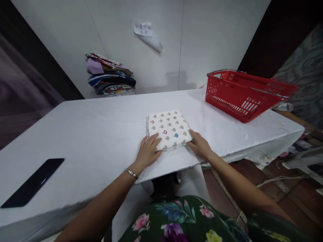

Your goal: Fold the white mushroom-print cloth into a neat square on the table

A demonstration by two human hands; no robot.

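A folded white cloth with grey, red, blue and green mushroom prints lies flat on the white-covered table. At its near left corner is my left hand, fingers on top and thumb at the near edge. My right hand grips the near right corner, its thumb at the edge and its fingers along the side. A metal band circles my left wrist.
A red plastic basket stands at the table's right. Folded fabrics are piled beyond the far edge, at the left. A dark flat slab lies at the near left. Paper hangs on the wall.
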